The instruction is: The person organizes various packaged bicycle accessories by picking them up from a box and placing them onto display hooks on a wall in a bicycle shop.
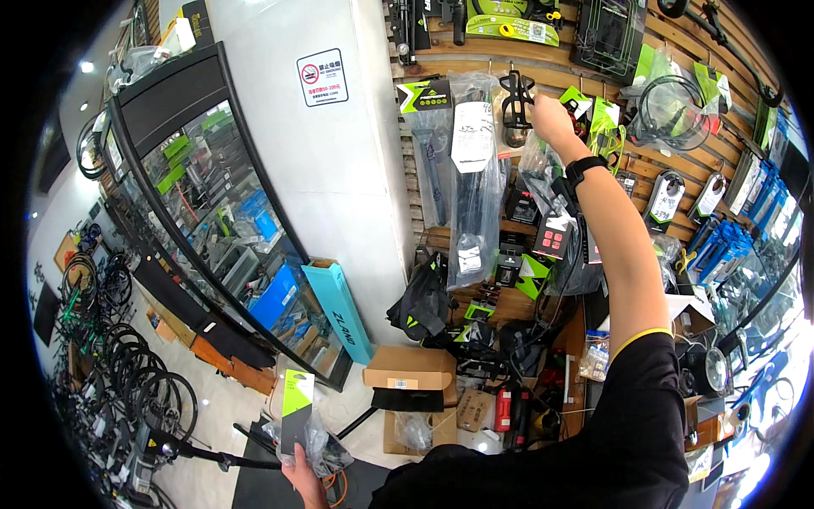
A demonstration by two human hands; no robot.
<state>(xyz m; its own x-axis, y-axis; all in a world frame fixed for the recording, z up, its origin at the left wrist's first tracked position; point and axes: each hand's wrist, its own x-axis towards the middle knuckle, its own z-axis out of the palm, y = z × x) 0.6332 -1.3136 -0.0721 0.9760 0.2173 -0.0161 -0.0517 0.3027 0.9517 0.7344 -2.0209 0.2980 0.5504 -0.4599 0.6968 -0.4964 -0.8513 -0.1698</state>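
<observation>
While held low, green-black carded packet (298, 416).

- Lighting: bright, even indoor light; small ceiling spotlights (85, 66) glow at upper left
- Glare: pale reflections across the glass display cabinet (216, 220); daylight whitens the lower right rim
- Shadows: soft, deepest among boxes under the slatted wall (678, 51)
- Distortion: strong fisheye; straight edges bow, black corners surround the circle
- Sharpness: centre fairly crisp; rim detail smeared and small
</observation>
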